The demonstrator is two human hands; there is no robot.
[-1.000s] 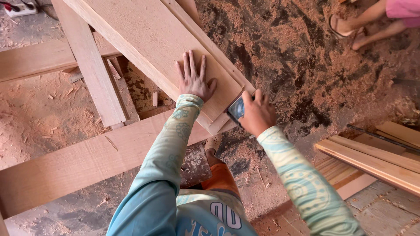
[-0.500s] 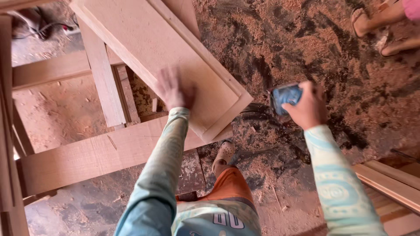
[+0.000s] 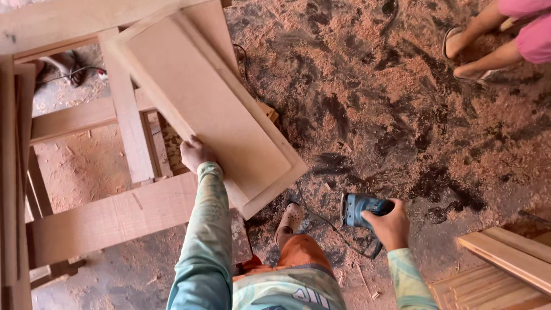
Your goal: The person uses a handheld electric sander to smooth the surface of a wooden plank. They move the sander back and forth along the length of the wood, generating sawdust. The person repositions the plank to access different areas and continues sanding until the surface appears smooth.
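Observation:
A flat wooden panel (image 3: 212,103) with a raised centre field lies tilted across a wooden frame (image 3: 109,215). My left hand (image 3: 195,154) grips the panel's left long edge, fingers curled under it. My right hand (image 3: 391,225) holds a blue electric sander (image 3: 359,208) by its handle, low over the sawdust floor and well clear of the panel. Its black cord (image 3: 321,221) trails on the ground toward my sandalled foot (image 3: 291,218).
Thick reddish sawdust (image 3: 390,115) covers the floor. Another person's legs in sandals (image 3: 476,46) stand at the top right. Stacked planks (image 3: 505,264) lie at the bottom right. Frame rails and upright boards (image 3: 11,172) fill the left side.
My right hand carried the sander off the panel's corner, out to the right and then down toward the floor. My left hand slid from flat on the panel's face to gripping its left edge.

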